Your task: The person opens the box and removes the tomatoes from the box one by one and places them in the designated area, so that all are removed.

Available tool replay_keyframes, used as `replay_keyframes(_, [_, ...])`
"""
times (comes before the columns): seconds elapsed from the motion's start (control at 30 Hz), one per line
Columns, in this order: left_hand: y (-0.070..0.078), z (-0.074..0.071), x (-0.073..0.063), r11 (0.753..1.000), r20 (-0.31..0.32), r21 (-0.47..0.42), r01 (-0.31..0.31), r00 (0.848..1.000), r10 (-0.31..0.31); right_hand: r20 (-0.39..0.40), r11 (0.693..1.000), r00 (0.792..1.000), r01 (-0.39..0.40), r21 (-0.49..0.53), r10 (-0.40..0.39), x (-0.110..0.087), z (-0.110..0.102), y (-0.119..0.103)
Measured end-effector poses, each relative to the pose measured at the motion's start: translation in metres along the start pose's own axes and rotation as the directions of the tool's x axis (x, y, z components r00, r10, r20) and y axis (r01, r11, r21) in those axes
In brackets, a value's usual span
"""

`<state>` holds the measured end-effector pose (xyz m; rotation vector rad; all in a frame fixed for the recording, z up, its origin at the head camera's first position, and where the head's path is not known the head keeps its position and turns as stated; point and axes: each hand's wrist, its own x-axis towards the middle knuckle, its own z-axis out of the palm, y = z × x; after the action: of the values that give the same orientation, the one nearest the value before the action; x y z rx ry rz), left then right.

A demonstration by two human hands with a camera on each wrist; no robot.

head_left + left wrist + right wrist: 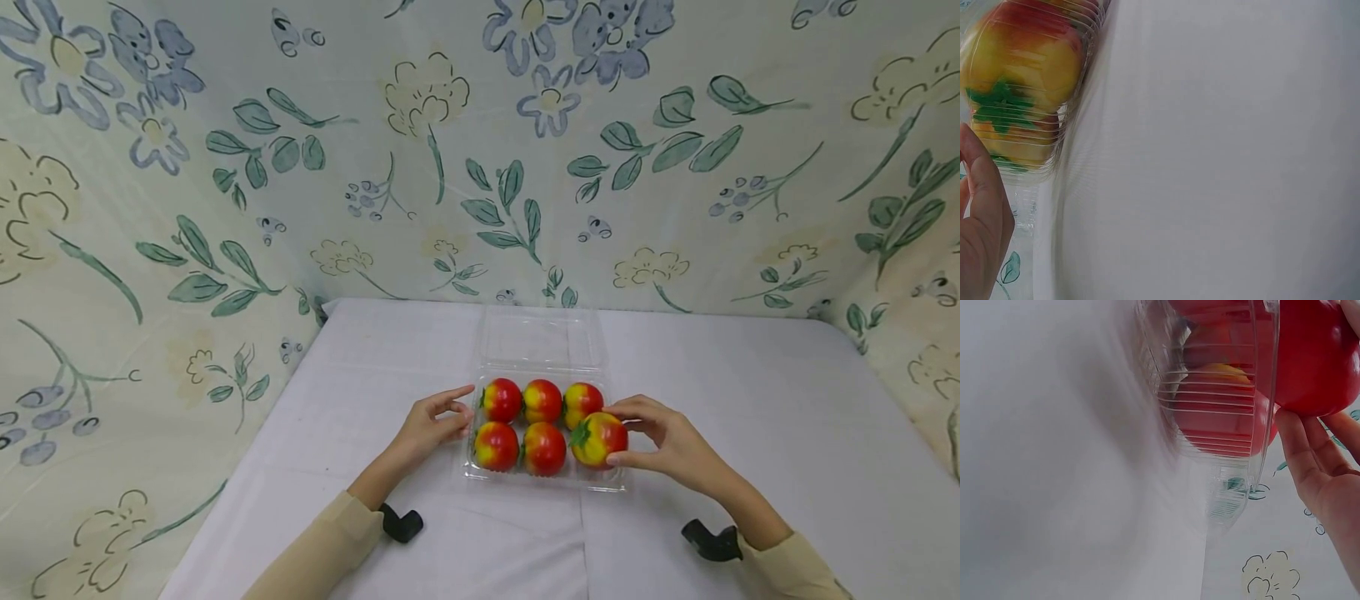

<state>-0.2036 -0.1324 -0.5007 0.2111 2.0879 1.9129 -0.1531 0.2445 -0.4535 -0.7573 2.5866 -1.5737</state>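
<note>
A clear plastic clamshell box (pixel 474 473) stands on the table with its lid (pixel 540 340) folded back. Three red-and-yellow tomatoes with green leafy tops sit in its back row, and two more, one of them this tomato (pixel 544 450), sit in front. My right hand (pixel 675 442) holds another tomato (pixel 600 440) between thumb and fingers over the front right compartment. In the right wrist view this held tomato (pixel 1316 359) is above the box's rim. My left hand (pixel 427 429) rests at the box's left side, fingers loosely extended; whether it touches the wall is hard to tell.
A white cloth (pixel 405 350) covers the table. Floral fabric (pixel 525 208) hangs behind it and on both sides. A black curved piece shows near each wrist, the left piece (pixel 403 525) and the right piece (pixel 711 542).
</note>
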Motion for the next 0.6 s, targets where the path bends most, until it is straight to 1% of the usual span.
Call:
replay_keyframes(0.17, [-0.0004,-0.0013,-0.0006,1.0,0.007,-0.017,0.001,1.0,-0.001,-0.004,1.0,1.0,0.0,0.014,0.0,-0.0005,-0.002,-0.0006])
replay_keyframes(0.53, [0.0007,-0.0005,-0.0027,1.0,-0.003,0.003,-0.005,1.0,0.005,-0.007,0.999,1.0,-0.028,0.027,0.028,-0.0021,-0.0057,0.0025])
replay_keyframes(0.6, [0.0013,-0.0001,-0.0028,1.0,0.001,-0.013,-0.006,1.0,0.006,-0.009,0.999,0.999,-0.036,0.036,0.037,-0.0025,-0.0067,0.0033])
